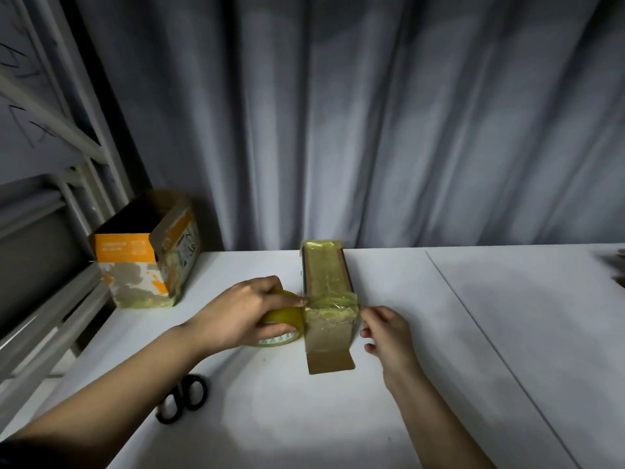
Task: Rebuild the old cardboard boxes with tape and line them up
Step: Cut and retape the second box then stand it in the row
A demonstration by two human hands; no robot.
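Note:
A narrow brown cardboard box [329,319] lies lengthwise on the white table [490,333], its top covered in yellowish tape and one flap open toward me. My left hand [243,316] grips a roll of yellowish tape [282,328] against the box's left side. A strip of tape runs from the roll across the box's near end. My right hand [385,333] sits at the box's right side, its fingertips pinching the strip's end there. An orange and brown box [148,255], open at the top and patched with tape, stands at the table's far left.
Black-handled scissors [184,397] lie on the table near my left forearm. A grey curtain [372,113] hangs behind the table. A white metal rack [50,198] stands to the left. A seam runs across the tabletop on the right.

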